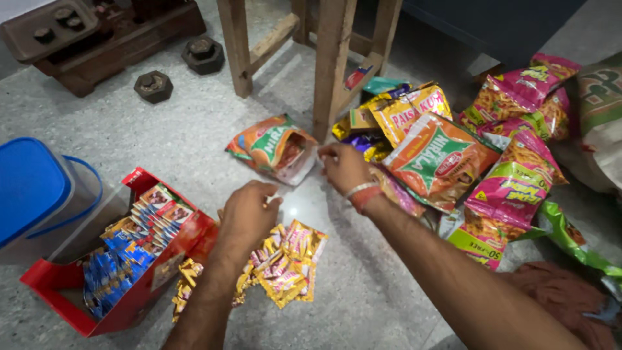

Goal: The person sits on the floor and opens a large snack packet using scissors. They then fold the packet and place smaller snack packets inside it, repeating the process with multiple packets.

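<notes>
My left hand (248,215) hovers with curled fingers over a loose pile of small gold and pink sachets (285,262) on the grey floor; a tiny pale piece seems pinched at its fingertips. My right hand (343,167), with a red thread and a bangle at the wrist, reaches forward and pinches the torn edge of an opened orange and green snack packet (272,148). A red cardboard display box (139,285) at the left holds rows of small blue sachets and brown-red packets.
A heap of orange, yellow and pink snack bags (492,155) lies to the right. Wooden stool legs (330,61) stand just beyond the packet. A blue-lidded plastic tub (32,188) sits far left. A scale and iron weights (154,85) are at the top left.
</notes>
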